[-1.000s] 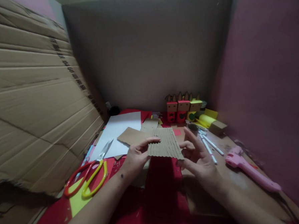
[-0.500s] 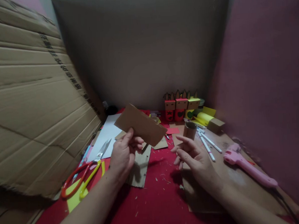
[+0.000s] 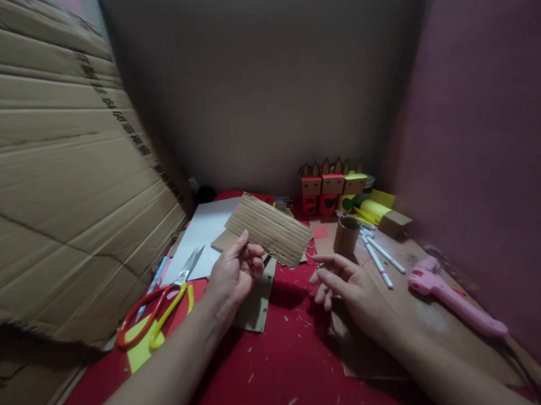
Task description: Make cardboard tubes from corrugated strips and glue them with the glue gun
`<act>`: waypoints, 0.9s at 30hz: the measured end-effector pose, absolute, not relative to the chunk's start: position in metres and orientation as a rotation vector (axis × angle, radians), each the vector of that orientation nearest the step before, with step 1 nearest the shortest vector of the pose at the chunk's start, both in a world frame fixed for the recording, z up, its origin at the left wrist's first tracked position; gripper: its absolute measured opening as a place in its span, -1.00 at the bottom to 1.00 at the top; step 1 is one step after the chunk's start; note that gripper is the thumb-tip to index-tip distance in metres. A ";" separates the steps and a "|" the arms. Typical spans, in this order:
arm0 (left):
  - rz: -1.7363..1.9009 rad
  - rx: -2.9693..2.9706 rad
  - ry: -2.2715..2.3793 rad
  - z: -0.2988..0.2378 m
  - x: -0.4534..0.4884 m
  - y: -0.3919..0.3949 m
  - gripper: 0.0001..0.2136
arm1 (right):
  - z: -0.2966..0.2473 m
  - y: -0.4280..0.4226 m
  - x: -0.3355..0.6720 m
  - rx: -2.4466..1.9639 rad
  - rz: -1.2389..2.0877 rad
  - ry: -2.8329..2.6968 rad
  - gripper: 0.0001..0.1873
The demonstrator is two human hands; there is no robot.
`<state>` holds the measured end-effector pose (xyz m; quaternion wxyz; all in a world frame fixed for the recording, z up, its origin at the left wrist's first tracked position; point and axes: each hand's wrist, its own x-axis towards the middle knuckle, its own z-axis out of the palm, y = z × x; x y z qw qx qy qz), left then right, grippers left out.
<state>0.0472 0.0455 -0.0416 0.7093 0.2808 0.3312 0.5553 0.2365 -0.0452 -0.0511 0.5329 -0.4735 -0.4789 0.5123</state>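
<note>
One left hand point(image 3: 237, 264) pinches one piece of ridged cardboard point(image 3: 269, 230) by its lower edge, with the thumb on the side we see. The piece is tilted, up in the air over the table point(image 3: 279, 371), which has a red cover with little scraps on it. One right hand point(image 3: 342, 283) holds nothing; its fingers are apart and a bit bent.

Under the left hand lies one cardboard strip point(image 3: 258, 309). Behind that hand there is one smooth brown card point(image 3: 222, 240), partly on one big sheet of white paper point(image 3: 199, 230). One pair of scissors point(image 3: 191, 264) with one red handle and one yellow handle lies on the left, its blades open.

Past the right hand stands one cardboard tube point(image 3: 346, 242). Just beside it, two white pens point(image 3: 377, 260) show plainly. One pink glue gun point(image 3: 457, 301) lies farther right, on a flat brown cardboard sheet point(image 3: 373, 354).

At the back, three box-headed animals point(image 3: 332, 184) stand in a row, two red and one yellow, with pointy ears. One tall cardboard wall point(image 3: 60, 177) leans on the left.
</note>
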 end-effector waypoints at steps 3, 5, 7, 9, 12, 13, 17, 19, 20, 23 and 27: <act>1.144 0.667 0.718 -0.045 0.052 0.042 -0.75 | -0.053 -0.044 0.236 -1.144 1.234 -1.217 -0.58; 1.058 0.718 0.711 -0.046 0.057 0.037 -0.73 | -0.056 -0.043 0.236 -1.135 1.195 -1.285 -0.70; 0.988 0.775 0.713 -0.045 0.061 0.032 -0.75 | -0.060 -0.042 0.237 -1.115 1.030 -1.361 -0.73; 1.071 0.916 0.783 -0.042 0.063 0.026 -0.81 | -0.064 -0.042 0.238 -1.072 0.748 -1.424 -0.78; 1.496 1.344 0.968 -0.035 0.060 0.017 -0.78 | -0.068 -0.042 0.242 -0.999 0.374 -1.467 -0.78; 1.625 1.531 0.987 -0.035 0.059 0.014 -0.73 | -0.069 -0.042 0.243 -0.988 0.299 -1.483 -0.75; 1.633 2.320 0.773 -0.041 0.057 0.002 -0.54 | -0.067 -0.045 0.244 -1.000 0.068 -1.671 -0.67; 1.510 2.544 0.720 -0.044 0.058 -0.001 -0.57 | -0.065 -0.048 0.242 -0.994 -0.038 -1.748 -0.64; 1.460 2.583 0.708 -0.044 0.057 -0.001 -0.62 | -0.064 -0.050 0.242 -0.981 -0.057 -1.760 -0.63; 1.368 2.547 0.620 -0.040 0.055 -0.002 -0.71 | -0.061 -0.051 0.242 -0.910 0.053 -1.729 -0.63; 1.251 2.419 0.506 -0.035 0.051 -0.001 -0.70 | -0.058 -0.049 0.244 -0.760 0.334 -1.674 -0.65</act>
